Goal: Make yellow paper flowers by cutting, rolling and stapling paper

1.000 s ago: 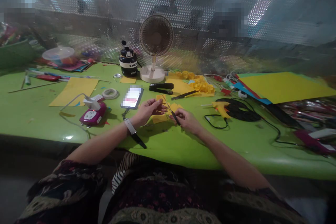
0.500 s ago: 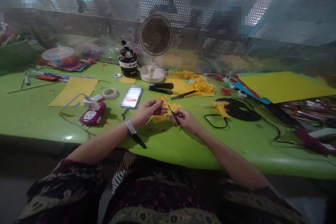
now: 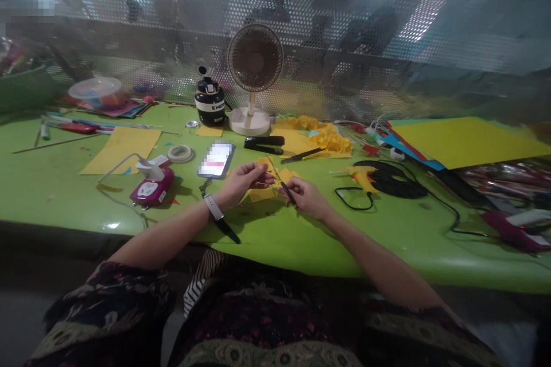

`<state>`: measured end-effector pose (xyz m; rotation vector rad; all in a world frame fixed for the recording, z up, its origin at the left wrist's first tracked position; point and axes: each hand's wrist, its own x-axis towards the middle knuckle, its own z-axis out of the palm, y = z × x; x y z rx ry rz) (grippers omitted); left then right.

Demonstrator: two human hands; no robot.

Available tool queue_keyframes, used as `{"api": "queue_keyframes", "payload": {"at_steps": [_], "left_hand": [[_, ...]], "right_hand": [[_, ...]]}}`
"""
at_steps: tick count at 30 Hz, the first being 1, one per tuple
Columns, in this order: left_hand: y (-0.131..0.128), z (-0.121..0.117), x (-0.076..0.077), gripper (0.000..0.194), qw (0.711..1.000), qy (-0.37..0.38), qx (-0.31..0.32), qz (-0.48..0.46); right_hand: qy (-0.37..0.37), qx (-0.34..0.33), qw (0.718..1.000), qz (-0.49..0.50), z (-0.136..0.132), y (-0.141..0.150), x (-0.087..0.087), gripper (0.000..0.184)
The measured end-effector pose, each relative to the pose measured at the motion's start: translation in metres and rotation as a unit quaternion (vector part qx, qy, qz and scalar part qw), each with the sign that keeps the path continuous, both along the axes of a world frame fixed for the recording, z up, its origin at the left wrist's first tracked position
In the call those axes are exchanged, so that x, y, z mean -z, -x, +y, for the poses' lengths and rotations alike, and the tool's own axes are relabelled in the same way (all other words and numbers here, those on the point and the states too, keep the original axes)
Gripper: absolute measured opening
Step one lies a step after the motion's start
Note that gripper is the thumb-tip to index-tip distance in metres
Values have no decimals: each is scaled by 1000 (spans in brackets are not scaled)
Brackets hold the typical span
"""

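My left hand (image 3: 245, 182) pinches a small piece of yellow paper (image 3: 266, 163) between thumb and fingers above the green table. Closed around a slim, dark-handled tool (image 3: 287, 191) is my right hand (image 3: 306, 197). Its thin metal end points up and left, crossing at the paper by my left fingertips. Whether it is scissors or tweezers I cannot tell. More yellow paper pieces (image 3: 262, 194) lie under and between the hands, partly hidden by the fingers.
A phone (image 3: 216, 159), stapler (image 3: 264, 144) and fan (image 3: 250, 123) stand beyond my hands. To the right lie a yellow glue gun (image 3: 364, 178) and coloured sheets (image 3: 469, 140). On the left are masking tape (image 3: 180, 153) and a purple power socket (image 3: 151, 188). Crinkled yellow paper (image 3: 331, 140) sits behind.
The yellow paper at my left fingertips has shifted very slightly to the right. Both hands keep nearly the same place and hold.
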<state>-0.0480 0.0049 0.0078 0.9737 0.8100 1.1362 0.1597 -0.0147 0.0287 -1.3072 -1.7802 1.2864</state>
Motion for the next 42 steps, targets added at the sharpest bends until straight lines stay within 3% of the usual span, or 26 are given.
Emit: {"api": "queue_keyframes", "payload": {"at_steps": [6, 16, 24, 35, 42], "left_hand": [[3, 3, 1, 36, 999, -15, -28, 12], [4, 3, 5, 40, 999, -31, 13, 41], [7, 2, 4, 40, 998, -40, 11, 55], [12, 4, -4, 41, 990, -14, 96, 98], [13, 4, -9, 39, 998, -22, 33, 54]], "right_hand": [[6, -6, 1000, -8, -1, -1, -2, 61], [18, -21, 1000, -5, 3, -4, 4, 55], [8, -23, 1000, -17, 2, -2, -2, 56], [39, -34, 999, -8, 4, -4, -7, 51], [58, -67, 996, 12, 5, -5, -6, 48]]}}
